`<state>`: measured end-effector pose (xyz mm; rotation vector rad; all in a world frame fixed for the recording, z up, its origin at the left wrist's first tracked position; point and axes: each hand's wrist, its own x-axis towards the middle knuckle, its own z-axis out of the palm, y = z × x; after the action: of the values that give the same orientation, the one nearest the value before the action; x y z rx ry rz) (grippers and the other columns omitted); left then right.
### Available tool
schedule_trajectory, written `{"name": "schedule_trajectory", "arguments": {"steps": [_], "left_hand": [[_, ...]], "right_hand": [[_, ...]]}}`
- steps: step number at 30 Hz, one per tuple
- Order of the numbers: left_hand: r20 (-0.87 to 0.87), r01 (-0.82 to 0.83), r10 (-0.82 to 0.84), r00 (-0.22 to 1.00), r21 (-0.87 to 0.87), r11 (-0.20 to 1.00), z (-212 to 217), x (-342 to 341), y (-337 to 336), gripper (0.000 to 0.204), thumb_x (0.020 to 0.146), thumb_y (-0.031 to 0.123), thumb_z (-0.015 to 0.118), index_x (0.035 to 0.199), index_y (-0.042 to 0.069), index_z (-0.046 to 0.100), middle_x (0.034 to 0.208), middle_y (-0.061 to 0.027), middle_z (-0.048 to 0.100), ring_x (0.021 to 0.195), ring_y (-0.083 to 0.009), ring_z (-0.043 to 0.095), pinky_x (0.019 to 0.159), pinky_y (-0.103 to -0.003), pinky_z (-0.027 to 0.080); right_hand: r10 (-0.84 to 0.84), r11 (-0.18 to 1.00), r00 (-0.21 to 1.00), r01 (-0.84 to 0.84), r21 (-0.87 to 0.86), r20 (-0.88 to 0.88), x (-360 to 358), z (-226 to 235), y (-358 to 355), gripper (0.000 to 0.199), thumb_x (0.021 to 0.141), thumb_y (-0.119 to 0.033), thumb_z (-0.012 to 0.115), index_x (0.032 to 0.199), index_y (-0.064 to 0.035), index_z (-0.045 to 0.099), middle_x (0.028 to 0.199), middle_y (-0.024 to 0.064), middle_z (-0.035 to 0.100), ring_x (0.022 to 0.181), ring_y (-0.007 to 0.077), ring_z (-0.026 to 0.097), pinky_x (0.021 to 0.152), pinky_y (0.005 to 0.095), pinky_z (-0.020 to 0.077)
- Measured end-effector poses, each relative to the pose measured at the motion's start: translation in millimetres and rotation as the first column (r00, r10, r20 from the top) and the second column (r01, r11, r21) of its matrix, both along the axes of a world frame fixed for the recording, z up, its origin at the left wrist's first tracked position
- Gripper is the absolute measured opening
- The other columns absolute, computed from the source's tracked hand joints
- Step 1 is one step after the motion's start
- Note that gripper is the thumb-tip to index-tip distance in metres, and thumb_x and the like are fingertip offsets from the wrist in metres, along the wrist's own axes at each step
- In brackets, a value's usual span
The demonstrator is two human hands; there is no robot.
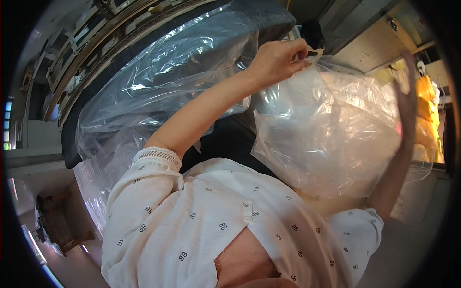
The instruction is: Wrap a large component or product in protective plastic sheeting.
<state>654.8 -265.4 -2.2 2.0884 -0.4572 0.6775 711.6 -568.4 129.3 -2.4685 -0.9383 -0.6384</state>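
My left hand (280, 58) is closed at the top edge of a large clear plastic bag (307, 129), its fingers pinched together. A small dark piece (312, 54) shows beside its fingertips; its kind I cannot make out. The bag spreads down and to the right, crumpled and shiny, with something pale behind or inside it. At the bag's right side my right hand (406, 89) is raised, slightly blurred, with thumb and fingers apart. Another clear plastic sheet (158, 72) lies under and left of my left forearm, over a dark padded surface (269, 17).
A long wooden and metal frame (91, 48) runs along the upper left. At the upper right stands a light wooden panel (374, 41). Bright yellow-orange material (427, 110) hangs at the far right. A dark brown object (62, 223) is low on the left.
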Motion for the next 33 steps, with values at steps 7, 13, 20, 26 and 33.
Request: {"name": "schedule_trajectory", "arguments": {"steps": [7, 13, 20, 26, 33], "left_hand": [[-0.292, -0.323, 0.289, 0.911, -0.073, 0.944, 10, -79, 160, 0.012, 0.080, 0.013, 0.067, 0.087, 0.004, 0.064, 0.069, 0.0021, 0.056, 0.056, -0.0040, 0.043, 0.051, -0.020, 0.036], [0.021, -0.816, 0.899, 0.437, 0.428, 0.387, -53, -296, 348, 0.017, 0.085, 0.016, 0.061, 0.095, 0.002, 0.059, 0.093, -0.0067, 0.057, 0.088, -0.0168, 0.054, 0.080, -0.026, 0.041], [-0.388, -0.758, 0.918, 0.085, 0.572, 0.312, -155, -472, 299, 0.012, 0.080, 0.011, 0.061, 0.087, 0.002, 0.061, 0.085, -0.0121, 0.061, 0.079, -0.0239, 0.059, 0.070, -0.033, 0.045], [-0.344, -0.598, 0.939, 0.022, 0.748, 0.288, -66, -388, 304, 0.014, 0.077, 0.016, 0.063, 0.081, 0.003, 0.065, 0.073, -0.0147, 0.062, 0.070, -0.0288, 0.061, 0.062, -0.037, 0.046], [-0.463, -0.163, 0.202, 0.863, 0.123, 0.979, 39, -125, 234, 0.027, 0.084, 0.013, 0.060, 0.111, 0.007, 0.059, 0.100, -0.0003, 0.058, 0.071, -0.0059, 0.044, 0.063, -0.020, 0.038]], "right_hand": [[0.601, 0.797, 0.432, -0.267, 0.541, -0.672, -22, -189, 204, 0.017, 0.092, -0.017, 0.046, 0.097, -0.0046, 0.056, 0.085, -0.0010, 0.055, 0.074, 0.0066, 0.051, 0.063, 0.0194, 0.0397], [0.661, 0.739, 0.149, 0.043, 0.673, -0.736, 10, -240, 251, 0.019, 0.094, -0.022, 0.047, 0.092, -0.0085, 0.061, 0.074, -0.0056, 0.050, 0.067, 0.0018, 0.042, 0.056, 0.0163, 0.0333], [0.767, 0.640, 0.493, -0.531, 0.556, -0.411, -69, -187, 277, 0.004, 0.079, 0.000, 0.052, 0.083, -0.0005, 0.054, 0.078, 0.0103, 0.051, 0.073, 0.0239, 0.054, 0.064, 0.0304, 0.0424], [0.813, 0.574, 0.497, -0.770, 0.280, -0.303, -103, -168, 259, 0.025, 0.063, 0.009, 0.057, 0.085, -0.0044, 0.056, 0.078, 0.0102, 0.054, 0.065, 0.0269, 0.055, 0.055, 0.0311, 0.0437], [0.764, 0.635, 0.560, -0.740, 0.222, -0.320, -112, -162, 239, 0.028, 0.061, 0.009, 0.058, 0.085, -0.0050, 0.057, 0.077, 0.0097, 0.055, 0.065, 0.0260, 0.055, 0.053, 0.0303, 0.0443]]}}
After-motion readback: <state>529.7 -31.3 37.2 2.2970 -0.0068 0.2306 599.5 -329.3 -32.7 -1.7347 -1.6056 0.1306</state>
